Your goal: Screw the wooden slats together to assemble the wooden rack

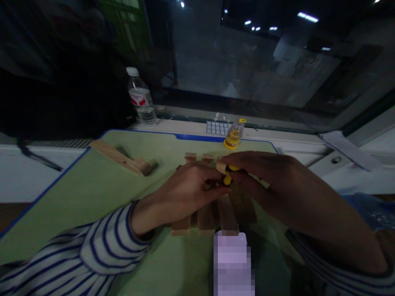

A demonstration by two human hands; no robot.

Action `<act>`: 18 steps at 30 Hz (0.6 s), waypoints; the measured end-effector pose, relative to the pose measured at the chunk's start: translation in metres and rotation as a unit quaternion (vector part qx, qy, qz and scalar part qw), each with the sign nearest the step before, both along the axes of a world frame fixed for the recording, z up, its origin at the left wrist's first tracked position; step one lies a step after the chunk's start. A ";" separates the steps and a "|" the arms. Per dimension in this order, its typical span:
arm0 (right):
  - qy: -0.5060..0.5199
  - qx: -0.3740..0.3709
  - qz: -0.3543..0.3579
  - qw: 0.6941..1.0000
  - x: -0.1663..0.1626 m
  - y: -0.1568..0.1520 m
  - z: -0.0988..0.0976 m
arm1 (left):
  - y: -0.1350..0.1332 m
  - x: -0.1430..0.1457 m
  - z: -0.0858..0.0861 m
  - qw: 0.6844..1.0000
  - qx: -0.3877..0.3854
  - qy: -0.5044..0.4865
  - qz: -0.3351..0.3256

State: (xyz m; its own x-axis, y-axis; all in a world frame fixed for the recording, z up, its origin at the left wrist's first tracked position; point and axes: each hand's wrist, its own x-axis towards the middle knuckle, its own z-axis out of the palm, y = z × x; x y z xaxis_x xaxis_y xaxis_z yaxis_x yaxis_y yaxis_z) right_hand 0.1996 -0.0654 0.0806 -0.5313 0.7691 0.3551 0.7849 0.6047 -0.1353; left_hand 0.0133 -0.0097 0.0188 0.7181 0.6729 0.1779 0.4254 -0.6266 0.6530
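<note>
My left hand [185,191] reaches over a row of wooden slats [206,220], its thumb and index finger closed at a small yellow piece [227,179]. From the other side, my right hand [274,174] pinches a yellow part [234,167] beside a small pale wood block [221,166]. Fingers of both hands meet here and cover most of the yellow pieces, so their exact kind is hidden. A darker wooden board [243,203] lies below my right fingers. The far ends of two slats [190,156] stick out beyond my left hand.
On the green tabletop [77,197] lies a wooden bar with a rounded end [123,158] at left. A yellow-capped bottle [235,133] stands at the back edge. A water bottle [142,98] is on the window sill. A pixelated lilac object [232,261] lies in front.
</note>
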 end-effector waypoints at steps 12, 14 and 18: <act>-0.032 0.010 -0.018 0.999 -0.004 -0.002 0.002 | -0.001 0.001 -0.003 0.998 -0.058 -0.022 0.012; -0.042 0.016 -0.025 0.999 -0.004 -0.002 0.003 | -0.001 0.000 -0.004 0.996 -0.079 -0.029 0.001; -0.055 0.027 -0.033 0.998 -0.007 -0.002 0.002 | 0.000 -0.003 -0.003 0.993 -0.106 -0.045 -0.029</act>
